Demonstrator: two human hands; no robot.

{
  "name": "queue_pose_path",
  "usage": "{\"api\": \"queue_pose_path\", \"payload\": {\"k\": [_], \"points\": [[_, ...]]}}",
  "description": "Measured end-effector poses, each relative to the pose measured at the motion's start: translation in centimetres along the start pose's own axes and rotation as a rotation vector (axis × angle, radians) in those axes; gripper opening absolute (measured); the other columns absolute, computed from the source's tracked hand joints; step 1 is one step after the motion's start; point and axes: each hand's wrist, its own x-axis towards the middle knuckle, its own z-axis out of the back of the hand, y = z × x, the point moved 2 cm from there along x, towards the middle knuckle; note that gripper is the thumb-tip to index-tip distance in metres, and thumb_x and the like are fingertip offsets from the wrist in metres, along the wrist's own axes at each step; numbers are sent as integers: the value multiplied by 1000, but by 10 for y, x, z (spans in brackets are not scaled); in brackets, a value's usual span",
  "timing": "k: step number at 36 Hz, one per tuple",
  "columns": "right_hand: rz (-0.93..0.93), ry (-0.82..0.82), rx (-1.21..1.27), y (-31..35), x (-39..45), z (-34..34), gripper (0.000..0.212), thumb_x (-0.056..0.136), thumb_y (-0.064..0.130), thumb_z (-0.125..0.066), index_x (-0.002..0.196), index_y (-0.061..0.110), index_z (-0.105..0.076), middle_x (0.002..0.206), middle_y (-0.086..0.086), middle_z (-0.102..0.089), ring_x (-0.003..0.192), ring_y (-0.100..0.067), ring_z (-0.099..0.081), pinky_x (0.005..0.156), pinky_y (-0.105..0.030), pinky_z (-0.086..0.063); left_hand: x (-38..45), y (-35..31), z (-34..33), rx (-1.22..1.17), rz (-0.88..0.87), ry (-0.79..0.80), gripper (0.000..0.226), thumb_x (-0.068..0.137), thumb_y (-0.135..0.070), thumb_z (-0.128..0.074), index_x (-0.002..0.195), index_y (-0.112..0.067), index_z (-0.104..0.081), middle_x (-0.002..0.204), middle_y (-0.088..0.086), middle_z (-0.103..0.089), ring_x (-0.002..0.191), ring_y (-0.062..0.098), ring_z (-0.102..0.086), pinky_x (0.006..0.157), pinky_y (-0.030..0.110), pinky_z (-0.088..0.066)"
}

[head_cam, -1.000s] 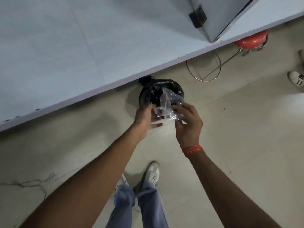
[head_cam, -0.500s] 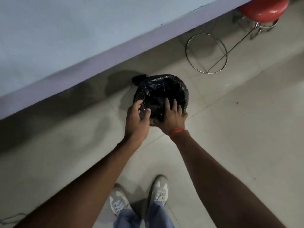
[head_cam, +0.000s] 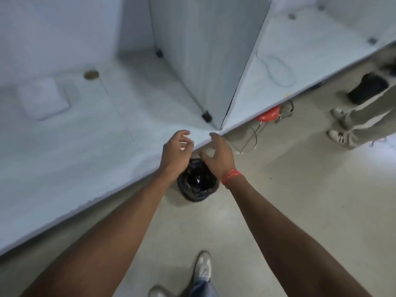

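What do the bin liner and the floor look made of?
Bin liner: thin black plastic film, glossy, shown by crinkles and bright glints. Floor: hard, smooth, pale, dull sheen; likely tile or polished stone, though blur leaves it open.

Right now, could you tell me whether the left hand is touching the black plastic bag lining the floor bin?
Apart. The head view shows the left hand overlapping the white tabletop, well above the black plastic bag on the floor.

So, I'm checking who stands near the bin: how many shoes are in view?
4. The wearer's white shoe at bottom centre, a second shoe cut off by the bottom edge, and a bystander's upper shoe and lower shoe at right. Others may hide under the desk.
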Motion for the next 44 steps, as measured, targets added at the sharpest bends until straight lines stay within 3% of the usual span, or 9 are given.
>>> {"api": "queue_pose_path", "payload": {"k": [3,15,20,28,31,33,35,40,44], "points": [[114,-109,91,96,-5,67,65,82,31,-75,138,14,-46,135,-6,-54,110,-21,-58,92,-34,-50,-7,-98,59,-4,-111,-52,31,91,-16,-58,122,-19,-60,102,-4,-66,92,15,-65,67,15,-45],[682,-541,247,388,-75,292,61,79,33,-78,131,15,-50,122,-5,-60,95,-21,-62,82,-32,-55,-91,-432,239,-78,-741,-391,36,89,-27,-64,124,-20,-58,110,-2,-66,90,10,-62,69,4,-42],[793,-617,219,427,-94,334,62,80,33,-77,132,15,-49,124,-6,-60,94,-17,-62,79,-25,-50,-118,-478,248,-88,-846,-412,38,88,-28,-65,125,-22,-57,112,-4,-64,84,-3,-59,71,8,-43],[660,-956,217,438,-77,419,45,83,23,-66,124,7,-55,118,-11,-60,105,-29,-57,90,-32,-45,-115,-514,232,-22,-902,-365,43,87,-29,-67,127,-20,-54,110,-3,-58,97,15,-60,82,24,-47],[454,-878,162,432,-58,443,48,87,29,-61,128,8,-48,127,-13,-54,116,-32,-50,93,-38,-42,-108,-529,224,-18,-900,-362,44,87,-29,-66,128,-20,-54,111,-3,-56,98,16,-59,82,23,-46],[425,-716,250,424,-43,448,29,90,35,-57,106,11,-51,106,-9,-59,98,-31,-55,77,-36,-47,-105,-538,216,-17,-917,-363,43,88,-27,-65,129,-20,-54,113,-2,-57,99,15,-59,82,22,-46],[472,-668,372,417,-33,448,26,95,34,-50,79,16,-43,78,0,-51,76,-25,-47,59,-31,-35,-102,-545,208,-8,-945,-361,41,89,-24,-64,129,-20,-54,116,-2,-58,101,15,-59,83,22,-46],[679,-691,582,411,-33,438,31,90,26,-43,61,14,-44,61,4,-42,61,-15,-37,61,-32,-30,-95,-552,193,25,-1048,-395,37,93,-24,-59,129,-19,-55,119,-4,-60,106,13,-59,88,26,-50],[828,-533,697,420,-35,415,32,95,25,-45,90,7,-72,83,-9,-71,74,-31,-68,60,-42,-54,-93,-555,185,18,-1114,-455,40,94,-32,-57,132,-22,-53,130,-3,-57,115,12,-56,92,31,-53]]}}
